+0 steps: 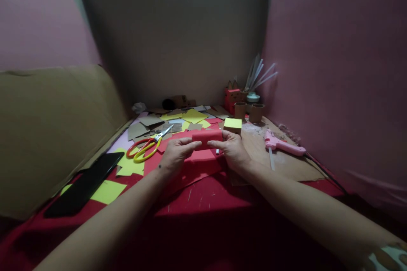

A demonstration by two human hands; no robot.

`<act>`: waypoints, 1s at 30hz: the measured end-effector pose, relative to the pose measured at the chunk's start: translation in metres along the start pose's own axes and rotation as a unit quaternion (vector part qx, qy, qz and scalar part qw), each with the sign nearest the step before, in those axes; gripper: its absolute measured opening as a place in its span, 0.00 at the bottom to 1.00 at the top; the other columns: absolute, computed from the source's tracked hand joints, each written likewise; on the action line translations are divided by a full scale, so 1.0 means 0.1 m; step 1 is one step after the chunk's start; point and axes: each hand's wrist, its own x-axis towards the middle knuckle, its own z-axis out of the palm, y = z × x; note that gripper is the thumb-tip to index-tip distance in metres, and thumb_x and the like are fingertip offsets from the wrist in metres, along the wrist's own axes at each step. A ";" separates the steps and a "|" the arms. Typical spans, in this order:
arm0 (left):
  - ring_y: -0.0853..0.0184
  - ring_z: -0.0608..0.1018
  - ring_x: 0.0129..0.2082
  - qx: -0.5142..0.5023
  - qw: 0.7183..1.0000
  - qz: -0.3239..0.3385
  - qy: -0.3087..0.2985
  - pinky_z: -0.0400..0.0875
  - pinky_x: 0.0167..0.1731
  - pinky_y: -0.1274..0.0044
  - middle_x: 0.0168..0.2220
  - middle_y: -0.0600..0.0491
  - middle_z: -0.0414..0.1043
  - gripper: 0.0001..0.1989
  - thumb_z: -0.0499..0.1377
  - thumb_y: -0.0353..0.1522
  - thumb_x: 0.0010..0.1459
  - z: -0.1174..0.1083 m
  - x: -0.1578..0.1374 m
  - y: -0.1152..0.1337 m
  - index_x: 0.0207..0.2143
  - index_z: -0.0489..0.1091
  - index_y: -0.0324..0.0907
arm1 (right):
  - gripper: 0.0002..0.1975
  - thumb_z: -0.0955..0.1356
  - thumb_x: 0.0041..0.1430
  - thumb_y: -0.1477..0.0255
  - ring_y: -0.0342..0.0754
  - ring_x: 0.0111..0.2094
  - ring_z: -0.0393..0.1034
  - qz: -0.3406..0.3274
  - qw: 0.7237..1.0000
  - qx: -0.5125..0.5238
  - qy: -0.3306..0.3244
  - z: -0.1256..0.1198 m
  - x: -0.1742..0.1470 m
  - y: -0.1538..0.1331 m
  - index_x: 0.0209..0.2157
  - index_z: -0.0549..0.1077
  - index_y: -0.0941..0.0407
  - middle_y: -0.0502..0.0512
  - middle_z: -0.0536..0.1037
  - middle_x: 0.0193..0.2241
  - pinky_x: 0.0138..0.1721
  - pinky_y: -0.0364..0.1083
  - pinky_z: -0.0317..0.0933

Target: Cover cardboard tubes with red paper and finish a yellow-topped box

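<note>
Well, hands pinch red paper by opposite edges (scissors nearby).

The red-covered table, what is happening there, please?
A person holds a small piece of red paper between the left hand and the right hand, both thumbs on its near side. It is held above a larger red sheet. Scissors lie to the left, a pink glue gun rests at the right, and a yellow-topped block stands just past the right hand.

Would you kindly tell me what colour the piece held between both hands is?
The held piece is red, best seen in the head view.
</note>
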 end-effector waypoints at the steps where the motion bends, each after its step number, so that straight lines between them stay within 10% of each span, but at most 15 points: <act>1: 0.75 0.59 0.18 -0.004 1.000 0.005 0.005 0.52 0.20 0.79 0.17 0.60 0.61 0.09 0.66 0.37 0.48 0.01 -0.01 0.00 0.25 0.75 0.39 | 0.10 0.75 0.41 0.75 0.47 0.29 0.74 0.005 1.000 0.002 -0.005 0.01 -0.01 -0.01 0.31 0.79 0.56 0.51 0.81 0.27 0.37 0.49 0.67; 17: 0.76 0.57 0.14 -0.072 0.982 0.054 0.166 0.48 0.17 0.80 0.14 0.57 0.63 0.20 0.57 0.45 0.55 -0.09 0.04 0.13 0.21 0.72 0.38 | 0.17 0.73 0.42 0.76 0.52 0.35 0.74 0.140 0.980 0.139 -0.022 -0.04 0.05 0.06 0.39 0.78 0.59 0.57 0.82 0.34 0.36 0.48 0.65; 30: 0.65 0.72 0.32 -0.012 0.998 0.040 0.057 0.67 0.28 0.74 0.37 0.50 0.71 0.18 0.66 0.39 0.48 -0.01 -0.05 0.11 0.43 0.71 0.46 | 0.17 0.72 0.40 0.80 0.54 0.41 0.72 0.190 0.965 0.182 0.008 -0.02 0.01 0.02 0.37 0.78 0.59 0.57 0.82 0.34 0.40 0.49 0.65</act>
